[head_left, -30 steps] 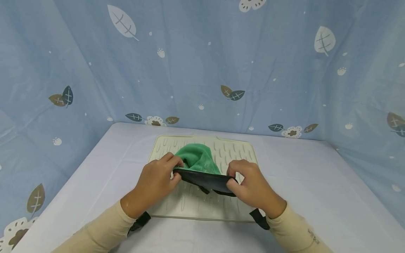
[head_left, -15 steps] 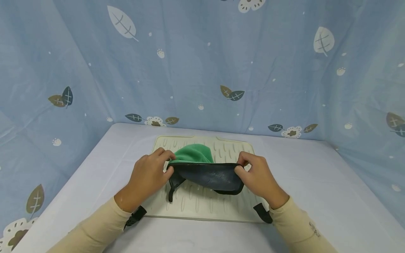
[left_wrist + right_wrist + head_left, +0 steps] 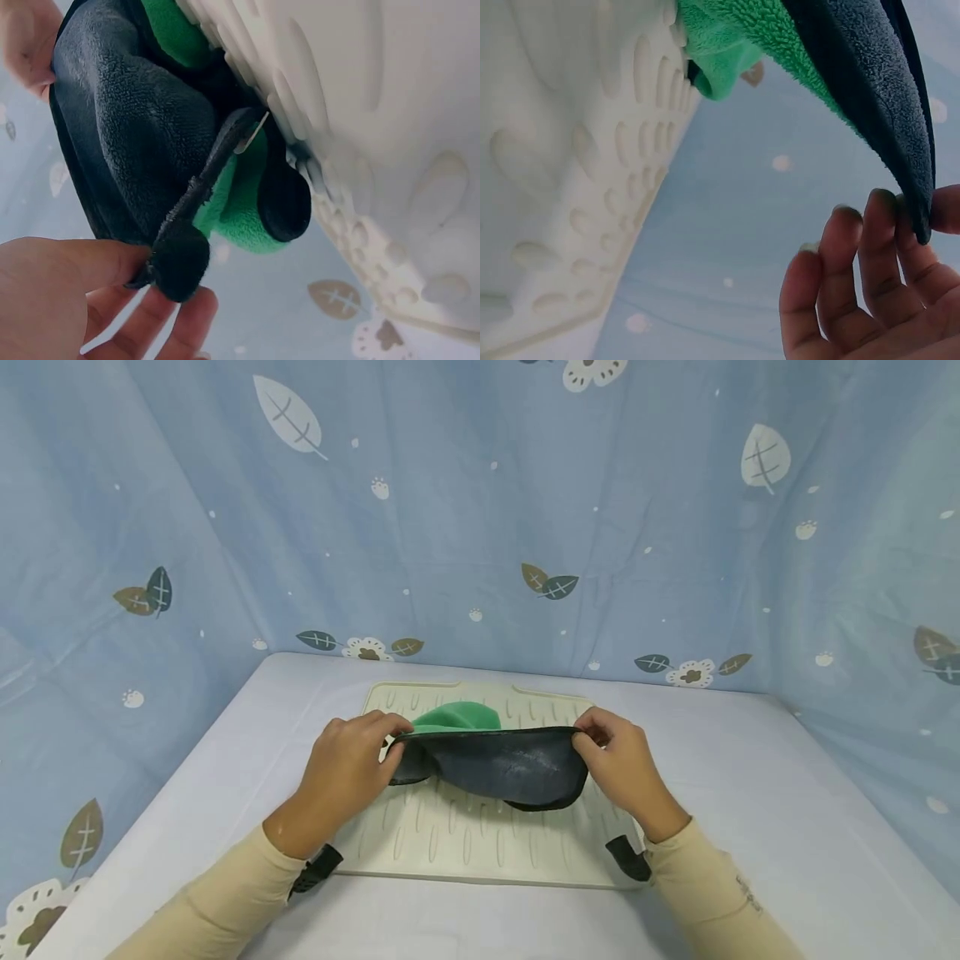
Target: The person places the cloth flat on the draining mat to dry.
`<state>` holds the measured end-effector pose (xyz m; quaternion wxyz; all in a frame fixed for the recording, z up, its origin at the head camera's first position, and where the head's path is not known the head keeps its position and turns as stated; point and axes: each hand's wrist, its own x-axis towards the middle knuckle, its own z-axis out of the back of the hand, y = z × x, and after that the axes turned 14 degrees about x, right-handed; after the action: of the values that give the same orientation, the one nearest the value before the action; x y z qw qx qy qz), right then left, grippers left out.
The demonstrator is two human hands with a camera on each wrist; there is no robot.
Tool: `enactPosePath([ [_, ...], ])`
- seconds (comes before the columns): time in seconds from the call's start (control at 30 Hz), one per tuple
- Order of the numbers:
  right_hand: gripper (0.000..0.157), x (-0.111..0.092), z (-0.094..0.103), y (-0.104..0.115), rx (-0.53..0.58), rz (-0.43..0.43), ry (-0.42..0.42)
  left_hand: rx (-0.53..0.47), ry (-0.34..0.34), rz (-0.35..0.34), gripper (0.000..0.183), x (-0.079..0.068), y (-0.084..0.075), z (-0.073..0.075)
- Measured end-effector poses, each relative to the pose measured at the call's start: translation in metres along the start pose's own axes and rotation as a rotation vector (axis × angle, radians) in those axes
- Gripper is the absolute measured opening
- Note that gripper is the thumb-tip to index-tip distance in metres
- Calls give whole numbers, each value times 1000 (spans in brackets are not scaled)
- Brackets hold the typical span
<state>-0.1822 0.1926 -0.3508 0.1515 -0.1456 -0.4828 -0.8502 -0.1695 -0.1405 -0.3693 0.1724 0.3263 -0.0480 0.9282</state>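
A plush cleaning cloth [image 3: 510,768], dark grey on one face and green on the other with black edging, hangs between the hands over a cream ribbed mat [image 3: 480,860]. My left hand [image 3: 341,768] pinches its top left corner between thumb and fingers. At the opposite corner, my right hand [image 3: 622,764] pinches the edge the same way. The top edge is stretched nearly straight; behind it a green fold [image 3: 461,717] shows. In the left wrist view the cloth [image 3: 127,112] droops in folds close to the mat's ribs.
The mat lies on a white-covered table [image 3: 720,777]. A blue curtain [image 3: 450,510] printed with leaves and flowers surrounds the back and sides. Black straps [image 3: 628,858] are at both wrists.
Both hands have moved apart and slightly away from the body, pulling the cloth's edge wider and straighter. More of the grey face now shows and less of the green.
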Motion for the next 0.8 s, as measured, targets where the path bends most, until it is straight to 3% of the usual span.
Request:
enactPosePath([
  [0.2, 11, 4, 6, -3, 107, -108, -7, -8, 8, -6, 20, 1, 4, -3],
  [0.43, 14, 7, 11, -2, 189, -149, -59, -58, 1, -2, 20, 1, 5, -2],
  [0.63, 15, 7, 11, -1, 391, -170, -89, -103, -85, -11, 20, 3, 4, 5],
  [0.8, 17, 5, 12, -1, 577, -110, -12, -90, -168, -55, 17, 5, 5, 6],
])
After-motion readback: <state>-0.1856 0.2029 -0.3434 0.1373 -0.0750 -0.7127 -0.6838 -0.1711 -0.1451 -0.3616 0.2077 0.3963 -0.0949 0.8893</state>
